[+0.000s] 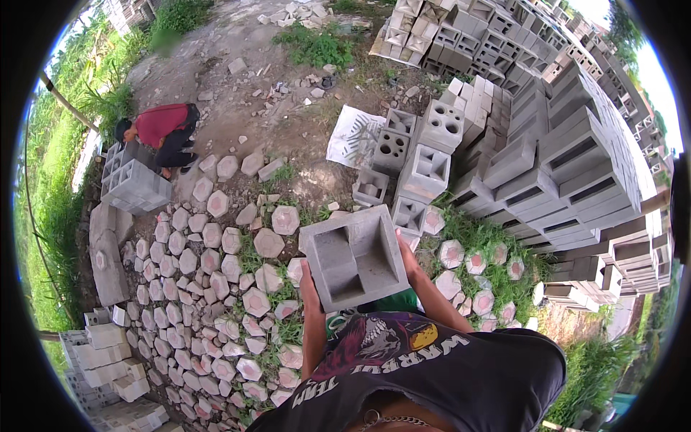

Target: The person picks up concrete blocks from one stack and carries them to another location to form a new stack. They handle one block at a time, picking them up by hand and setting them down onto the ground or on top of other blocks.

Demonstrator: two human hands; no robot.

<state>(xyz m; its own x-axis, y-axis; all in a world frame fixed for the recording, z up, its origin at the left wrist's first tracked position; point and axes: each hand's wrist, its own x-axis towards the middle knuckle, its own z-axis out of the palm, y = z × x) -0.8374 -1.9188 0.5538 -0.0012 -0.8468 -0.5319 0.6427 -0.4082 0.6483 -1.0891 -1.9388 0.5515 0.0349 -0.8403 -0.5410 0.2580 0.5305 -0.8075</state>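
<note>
A grey hollow concrete block (374,263) is held up in front of my body, its open cells facing me. My left hand (309,289) presses against the block's left side and my right hand (407,258) against its right side. Most of the fingers are hidden along the sides of the block. Just beyond it, more hollow blocks (426,173) stand in a short row, some with square cells and some with round holes.
Tall stacks of concrete blocks (576,155) rise on the right. Hexagonal pavers (212,234) with grass between them cover the ground. At far left another person (162,129) bends beside a small block stack (137,186). A white printed sack (353,135) lies on the dirt.
</note>
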